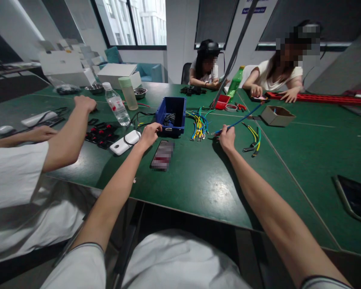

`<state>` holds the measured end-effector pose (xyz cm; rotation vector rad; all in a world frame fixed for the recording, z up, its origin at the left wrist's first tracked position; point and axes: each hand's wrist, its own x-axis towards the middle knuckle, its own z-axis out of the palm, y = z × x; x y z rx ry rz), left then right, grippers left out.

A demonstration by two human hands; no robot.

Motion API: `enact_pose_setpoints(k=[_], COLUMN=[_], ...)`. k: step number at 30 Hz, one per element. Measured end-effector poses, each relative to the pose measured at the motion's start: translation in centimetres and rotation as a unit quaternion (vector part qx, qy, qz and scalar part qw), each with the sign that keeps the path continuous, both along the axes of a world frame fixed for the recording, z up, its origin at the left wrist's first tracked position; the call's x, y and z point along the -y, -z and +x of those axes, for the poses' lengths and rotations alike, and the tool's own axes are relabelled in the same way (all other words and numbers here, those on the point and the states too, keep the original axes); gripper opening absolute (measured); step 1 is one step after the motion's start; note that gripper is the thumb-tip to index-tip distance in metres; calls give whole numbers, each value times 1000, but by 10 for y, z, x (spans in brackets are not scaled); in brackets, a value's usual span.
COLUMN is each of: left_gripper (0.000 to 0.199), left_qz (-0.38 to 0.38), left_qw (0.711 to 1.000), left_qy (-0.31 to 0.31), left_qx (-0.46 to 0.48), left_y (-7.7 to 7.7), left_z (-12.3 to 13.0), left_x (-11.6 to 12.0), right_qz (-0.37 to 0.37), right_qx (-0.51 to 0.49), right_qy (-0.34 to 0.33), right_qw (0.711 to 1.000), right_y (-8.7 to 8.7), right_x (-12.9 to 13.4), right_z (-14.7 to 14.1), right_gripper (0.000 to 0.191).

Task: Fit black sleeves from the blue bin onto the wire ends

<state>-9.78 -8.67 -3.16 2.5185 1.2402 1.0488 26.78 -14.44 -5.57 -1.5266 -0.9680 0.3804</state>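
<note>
Blue wire, long, thin, sl. curved | R hand pinching it | L hand at bin edge, grip unclear

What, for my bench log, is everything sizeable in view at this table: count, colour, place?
Table: one, green, centre
Bin: one, blue, centre
Cable: one, blue, centre right
Wires: several, blue, yellow, green, right of bin
Phones: two, dark, front centre and far right
Bottles: three, clear, frosted, green, left and back
Devices: three, white, left
Parts: several, black and red, left
Bowls: two, silver, back left
Carton: one, brown, right
Tray: one, red, back right
Rail: one, red, back right
Boxes: several, white, back left
People: three, white tops, left and across
Left hand: one, bare, at bin
Right hand: one, bare, on cable
</note>
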Motion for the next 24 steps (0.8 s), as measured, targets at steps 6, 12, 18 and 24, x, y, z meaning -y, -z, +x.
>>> enact_pose_setpoints(k=[6,12,18,24], left_gripper=[44,45,46,43], left_qz=[5,5,13,28], left_qw=[1000,1000,1000,999], left_qy=[15,15,-2,-15], left_qx=[0,-10,-7,-5], left_y=[-1,-1,4,5], left_z=[-1,-2,-1,0], left_x=[3,1,-4,-4], right_qz=[18,13,-21,-13], right_qx=[-58,-160,-209,-242], right_qy=[-16,-68,-104,-104], right_qw=[998,985,972,965], right_y=[2,2,2,3], right_x=[22,40,65,83], right_z=[-21,-33,-44,-53], right_gripper=[26,27,31,33])
